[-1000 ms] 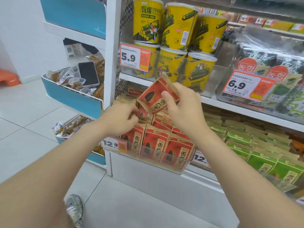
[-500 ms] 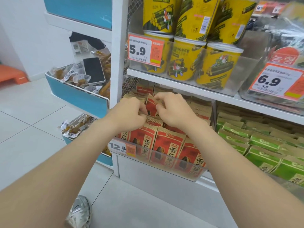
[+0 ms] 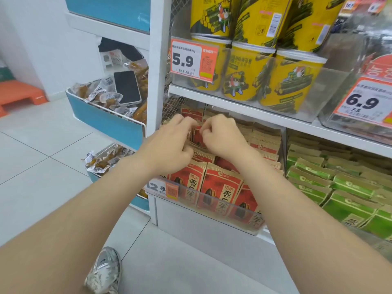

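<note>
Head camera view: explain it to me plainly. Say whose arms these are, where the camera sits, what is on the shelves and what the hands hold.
There is no machine here. These are a person's two bare arms, filmed by one wide-angle camera worn on the head, looking forward and down. The left hand and right hand meet over a low shop shelf. Both seem to pinch the top of one red packet, which stands among rows of similar red packets. Beside these lie green packets. On the shelf above stand yellow tubs behind a 5.9 price tag. At the left, a phone lies in a snack basket. The person's shoe shows below.
</note>
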Demonstrator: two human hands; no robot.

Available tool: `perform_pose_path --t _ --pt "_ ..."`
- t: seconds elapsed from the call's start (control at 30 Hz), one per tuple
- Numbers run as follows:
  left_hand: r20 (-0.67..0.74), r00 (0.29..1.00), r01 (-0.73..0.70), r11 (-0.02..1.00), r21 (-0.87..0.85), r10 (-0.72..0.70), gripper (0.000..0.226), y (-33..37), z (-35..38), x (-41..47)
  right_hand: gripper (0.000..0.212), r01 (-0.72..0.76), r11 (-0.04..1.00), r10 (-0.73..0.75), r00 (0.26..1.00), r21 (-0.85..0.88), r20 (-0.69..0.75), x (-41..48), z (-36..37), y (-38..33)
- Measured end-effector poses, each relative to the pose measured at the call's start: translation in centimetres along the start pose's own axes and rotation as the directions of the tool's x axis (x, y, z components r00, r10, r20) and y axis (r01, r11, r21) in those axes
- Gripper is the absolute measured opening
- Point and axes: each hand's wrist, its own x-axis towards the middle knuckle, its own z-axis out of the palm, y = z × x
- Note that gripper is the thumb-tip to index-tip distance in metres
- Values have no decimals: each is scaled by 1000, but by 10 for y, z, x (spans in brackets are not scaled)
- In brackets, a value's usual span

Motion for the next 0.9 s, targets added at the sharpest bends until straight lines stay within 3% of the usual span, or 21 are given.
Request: perform_pose_path --t 0.07,0.1,0.17,0.23,0.33,0.47,0.77,0.83,0.9 --pt "103 994 -36 998 45 31 53 1 1 0 32 -1 1000 -2 985 -14 -171 1 1 -1" --pt "135 990 -41 997 71 31 52 1 2 -1 39 8 998 -19 983 -63 -182 0 1 -1" --pt "151 988 -36 995 98 21 54 1 1 -3 49 4 984 -22 995 -178 -101 1 2 -1" --pt "154 988 -30 993 116 12 48 0 0 -2 43 -32 966 17 998 -256 -58 2 2 -1" --pt "160 987 -29 990 138 6 44 0 0 -1 25 -76 962 58 996 -263 -74 2 1 -2" --pt "165 986 -28 989 145 3 44 3 -1 -3 18 -114 958 110 993 -262 -31 0 2 -1" --pt "151 988 11 990 137 -31 54 7 -4 -5 12 132 889 -192 977 -438 -94 -41 -16 -16" --pt "129 991 9 989 145 -28 51 8 -5 -5 13 127 876 -236 955 -466 -183 -55 -23 -17" --pt "61 998 26 989 148 -35 49 12 -7 -6 11 133 876 -318 883 -463 -346 -64 -30 -13"
